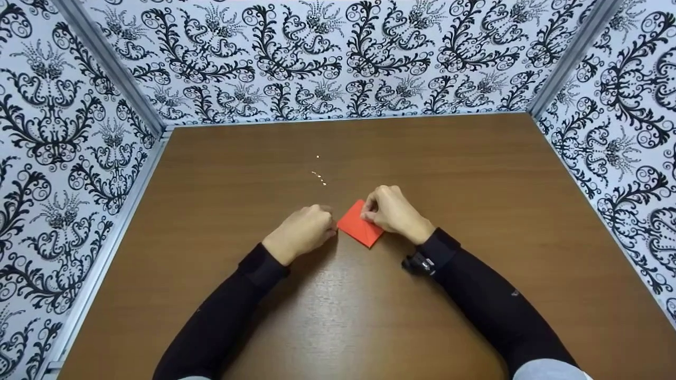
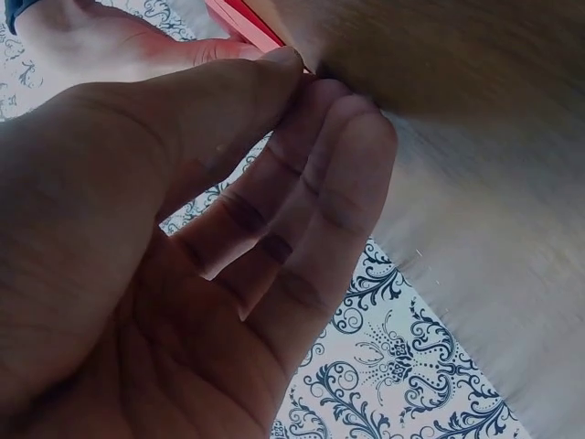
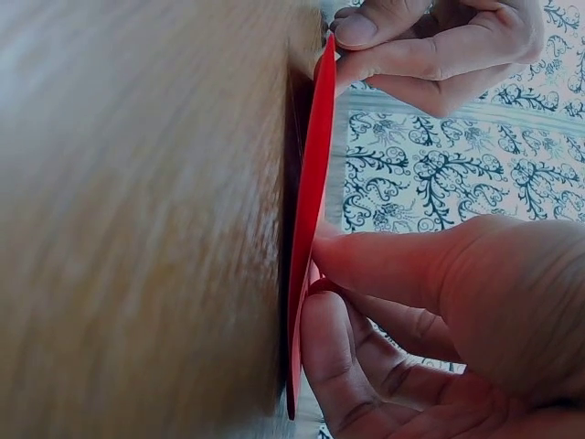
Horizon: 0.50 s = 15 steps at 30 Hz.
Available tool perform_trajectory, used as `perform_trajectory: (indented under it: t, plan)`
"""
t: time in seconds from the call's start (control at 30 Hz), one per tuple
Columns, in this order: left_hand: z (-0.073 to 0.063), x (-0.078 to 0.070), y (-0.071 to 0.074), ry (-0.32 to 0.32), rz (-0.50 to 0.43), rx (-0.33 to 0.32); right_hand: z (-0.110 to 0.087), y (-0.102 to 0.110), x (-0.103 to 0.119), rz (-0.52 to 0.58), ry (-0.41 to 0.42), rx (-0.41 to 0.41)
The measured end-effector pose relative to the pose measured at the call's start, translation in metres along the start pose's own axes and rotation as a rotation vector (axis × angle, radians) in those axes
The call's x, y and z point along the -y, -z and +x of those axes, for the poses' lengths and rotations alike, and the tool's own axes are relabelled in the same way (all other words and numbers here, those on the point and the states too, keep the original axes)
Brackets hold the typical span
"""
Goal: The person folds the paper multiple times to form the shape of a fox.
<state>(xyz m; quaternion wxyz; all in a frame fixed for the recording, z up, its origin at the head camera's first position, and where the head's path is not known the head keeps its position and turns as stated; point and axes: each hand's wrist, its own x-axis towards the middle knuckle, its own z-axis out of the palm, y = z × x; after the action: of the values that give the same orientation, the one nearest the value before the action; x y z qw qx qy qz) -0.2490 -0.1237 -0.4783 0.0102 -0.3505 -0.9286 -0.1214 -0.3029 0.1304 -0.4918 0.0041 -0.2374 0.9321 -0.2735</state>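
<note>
A piece of red folded paper (image 1: 355, 227) lies on the brown table, turned so its corners point front, back and to the sides. My left hand (image 1: 303, 232) pinches its left corner between thumb and fingertips. From the right, my right hand (image 1: 393, 211) reaches over the paper, with thumb and index finger pinching a small flap on its upper face. The right wrist view shows the red paper (image 3: 315, 174) edge-on, close over the table. In the left wrist view, only a strip of the red paper (image 2: 249, 23) appears beyond the fingertips.
Small bright specks (image 1: 319, 176) show on the table (image 1: 475, 174) behind the left hand. Patterned black-and-white panels (image 1: 317, 58) stand along the back and both sides. A small black device (image 1: 419, 264) is strapped at the right wrist.
</note>
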Motion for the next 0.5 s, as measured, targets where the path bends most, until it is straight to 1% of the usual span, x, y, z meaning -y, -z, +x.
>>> perform_trajectory:
  t: [0.23, 0.5]
  plan:
    - [0.0023, 0.0001, 0.0015, 0.009, 0.020, 0.000, 0.0011, 0.0007, -0.0006, 0.003, -0.006, -0.005]
    - [0.0010, 0.0013, 0.0023, 0.016, 0.033, -0.007, 0.0004, 0.0005, -0.0013, 0.021, -0.016, 0.004]
